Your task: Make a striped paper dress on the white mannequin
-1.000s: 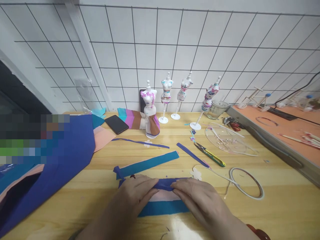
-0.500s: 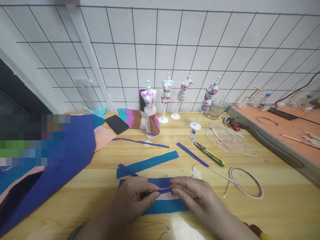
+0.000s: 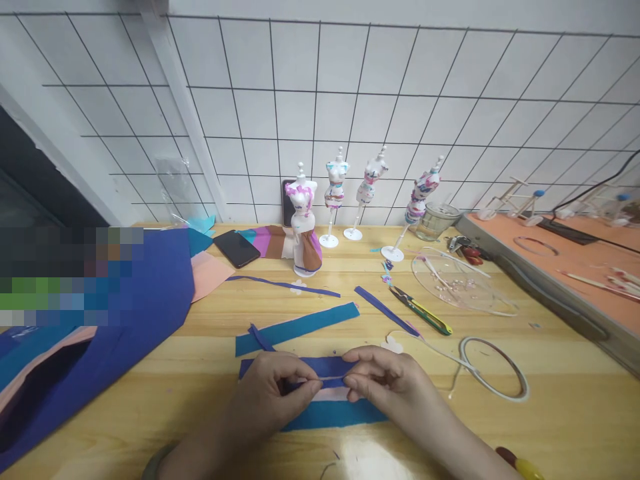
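Between my two hands, low in the middle of the view, a narrow dark blue strip is stretched. My left hand pinches it between thumb and fingertips. From the other side my right hand pinches it too, with its index finger lifted a little. Beneath the hands lie a wider blue strip, a pale pink band and a teal strip. Another teal strip lies just beyond, with a blue end poking up near my left knuckles. My palms hide part of the strips.
Several small white dress forms stand along the wall. Green-handled snips, a ring of white tape, a clear plate of beads and a glass jar are to the right. A phone and large blue sheet lie left.
My right fingers have shifted and spread slightly at the narrow strip. The blue end near my left hand has tilted more upright. The view has moved a little.
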The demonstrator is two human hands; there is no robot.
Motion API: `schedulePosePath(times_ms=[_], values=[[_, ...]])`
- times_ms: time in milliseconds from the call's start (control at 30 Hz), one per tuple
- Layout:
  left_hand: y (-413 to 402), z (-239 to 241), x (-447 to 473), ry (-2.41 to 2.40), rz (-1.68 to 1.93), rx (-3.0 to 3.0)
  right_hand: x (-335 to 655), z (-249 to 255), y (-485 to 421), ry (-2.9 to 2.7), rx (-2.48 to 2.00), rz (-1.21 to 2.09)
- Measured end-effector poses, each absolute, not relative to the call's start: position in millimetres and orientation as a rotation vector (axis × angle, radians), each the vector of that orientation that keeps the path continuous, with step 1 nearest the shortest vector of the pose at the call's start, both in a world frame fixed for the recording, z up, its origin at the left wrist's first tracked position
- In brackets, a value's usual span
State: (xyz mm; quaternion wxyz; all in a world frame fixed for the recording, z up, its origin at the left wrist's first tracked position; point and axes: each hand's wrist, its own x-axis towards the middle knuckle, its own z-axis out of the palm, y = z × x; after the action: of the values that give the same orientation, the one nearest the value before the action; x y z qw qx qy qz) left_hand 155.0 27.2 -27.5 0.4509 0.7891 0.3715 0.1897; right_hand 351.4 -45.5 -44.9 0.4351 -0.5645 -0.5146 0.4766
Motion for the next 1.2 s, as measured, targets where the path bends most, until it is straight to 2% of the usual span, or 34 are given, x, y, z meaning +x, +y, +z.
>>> schedulePosePath(times_ms=[167,433,600,1200], values=[[27.4,-24.8,155.7,0.924,0.491,1.936,354.4,-33.9,-46.1,-1.270,-1.443,1.148],[24.0,-31.5,156.5,0.833,0.474,1.991,338.6,-27.8,-49.8,-1.787,-1.404,0.836],[29.4,-29.7,152.8,0.804,0.414,2.065,345.4,-28.7,-47.3,-1.874,-1.426,0.761],[69.2,-22.9,124.6,1.012,0.246,1.645,395.8,-22.9,-37.7,-1.593,-1.639,1.005]])
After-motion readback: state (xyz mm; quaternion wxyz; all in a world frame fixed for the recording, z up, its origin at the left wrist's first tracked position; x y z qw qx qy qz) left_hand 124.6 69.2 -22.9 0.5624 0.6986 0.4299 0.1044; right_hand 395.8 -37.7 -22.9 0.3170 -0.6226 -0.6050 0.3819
